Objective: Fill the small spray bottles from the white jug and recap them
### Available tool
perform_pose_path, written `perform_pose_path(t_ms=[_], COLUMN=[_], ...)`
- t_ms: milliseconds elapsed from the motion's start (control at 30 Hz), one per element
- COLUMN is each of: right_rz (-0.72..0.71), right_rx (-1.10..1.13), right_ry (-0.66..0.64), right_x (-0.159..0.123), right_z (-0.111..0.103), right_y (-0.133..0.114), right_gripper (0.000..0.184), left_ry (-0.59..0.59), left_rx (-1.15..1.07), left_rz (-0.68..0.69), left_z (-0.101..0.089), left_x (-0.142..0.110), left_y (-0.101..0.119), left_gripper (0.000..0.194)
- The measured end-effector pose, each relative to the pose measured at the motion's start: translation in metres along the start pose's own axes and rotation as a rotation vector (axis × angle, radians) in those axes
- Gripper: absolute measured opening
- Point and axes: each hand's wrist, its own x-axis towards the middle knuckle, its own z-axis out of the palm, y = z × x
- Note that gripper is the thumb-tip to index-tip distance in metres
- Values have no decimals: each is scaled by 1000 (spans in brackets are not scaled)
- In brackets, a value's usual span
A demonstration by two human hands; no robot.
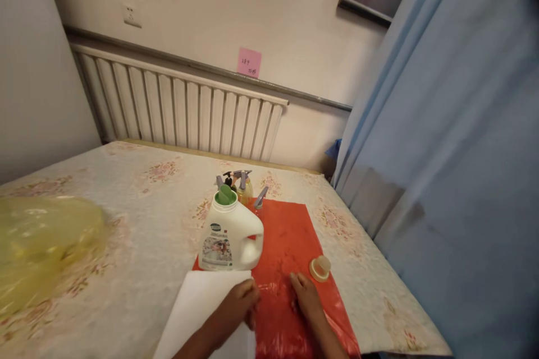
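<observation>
My left hand [238, 304] is closed on the right edge of a white sheet [197, 308], pinching it just in front of a white detergent jug [229, 234] with an open green spout. My right hand [306, 294] lies flat with its fingers stretched out on a red plastic sheet [290, 241]. A beige cap [320, 267] rests on the red sheet just right of that hand. Behind the jug stand several small spray bottles [242, 184].
Everything sits on a bed with a floral cover [138, 202]. A yellow plastic bag [42, 244] lies at the left. A white radiator [177, 106] runs along the far wall, and a blue curtain [455, 168] hangs along the bed's right side.
</observation>
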Motion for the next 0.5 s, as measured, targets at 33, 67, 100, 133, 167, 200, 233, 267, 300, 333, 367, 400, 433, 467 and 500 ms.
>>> perform_pose_path(t_ms=[33, 67, 100, 133, 167, 200, 233, 267, 300, 333, 367, 400, 433, 467, 500], right_rz=[-1, -6, -14, -26, -41, -60, -78, -97, -116, -136, -157, -178, -197, -214, -232], right_rx=[8, 14, 18, 18, 13, 7, -2, -14, -25, -36, -48, -58, -66, -73, -78], right_ry=[-11, -23, -33, -42, -47, -43, -40, -34, -24, -9, 2, 7, 4, -4, -19], right_x=[6, 13, 22, 32, 44, 56, 69, 81, 93, 105, 115, 124, 132, 138, 143], right_z=[0, 1, 2, 4, 6, 10, 14, 20, 26, 33, 40, 47, 54, 61, 68], right_y=[-4, -9, -14, -21, -29, -36, -45, -53, -61, -69, -77, -84, -91, -97, -103], right_gripper=[45, 41, 38, 34, 31, 28, 25, 22, 20, 21, 25, 31, 37, 42, 45], left_ry=[-54, -105, -158, -206, -249, -286, -314, -332, -344, -353, -367, -384, -405, -425, -442], left_rx=[-32, -62, -93, -135, -191, -246, -298, -345, -384, -418, -447, -475, -501, -524, -541], left_rz=[-17, -44, -69, -96, -116, -136, -155, -161, -156, -143, -126, -113, -103, -98, -99], left_z=[-7, -14, -23, -31, -39, -47, -55, -61, -66, -70, -73, -76, -78, -79, -80], left_x=[-7, -13, -18, -23, -26, -29, -31, -32, -32, -32, -31, -30, -29, -28, -27], left_y=[2, 3, 4, 5, 4, 3, 0, -3, -7, -11, -15, -19, -22, -25, -27], left_gripper=[30, 24, 21, 20, 21, 22, 24, 25, 25, 26, 27, 29, 31, 33, 34])
